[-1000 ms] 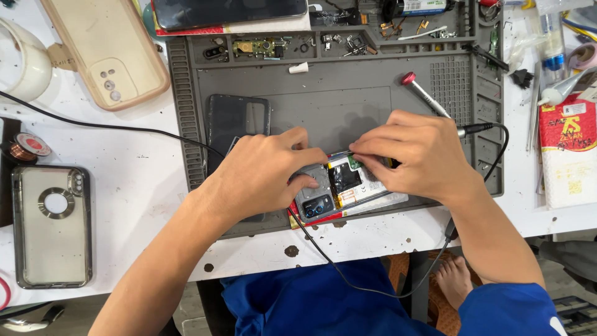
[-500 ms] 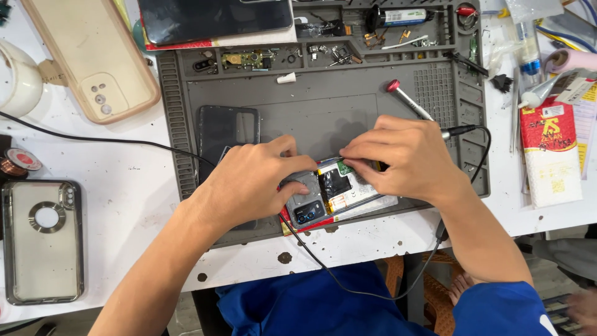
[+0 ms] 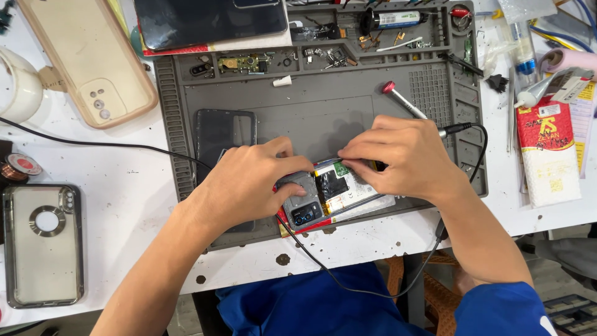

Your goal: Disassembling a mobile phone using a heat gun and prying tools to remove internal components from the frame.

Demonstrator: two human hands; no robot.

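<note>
An opened phone [image 3: 329, 198] with a red frame, its back off, lies on the grey repair mat [image 3: 311, 112] near the front edge; its camera block and battery show. My left hand [image 3: 249, 183] rests on the phone's left end and holds it down. My right hand [image 3: 404, 158] is over the phone's upper right part, fingers pinched on a thin tool whose tip touches the inside near a small green board. A red-capped screwdriver [image 3: 403, 99] lies just beyond my right hand.
A dark back cover [image 3: 224, 134] lies on the mat's left. A beige phone case [image 3: 87, 59], a clear case [image 3: 40, 242], a white cup [image 3: 15, 87], a black cable [image 3: 93, 143], a dark tablet [image 3: 211, 22], small parts trays [image 3: 323, 56] and a red-white packet [image 3: 547, 149] surround it.
Both hands stay on the phone with only slight finger shifts. The camera view has drifted a little, so the mat sits lower and further right in the picture.
</note>
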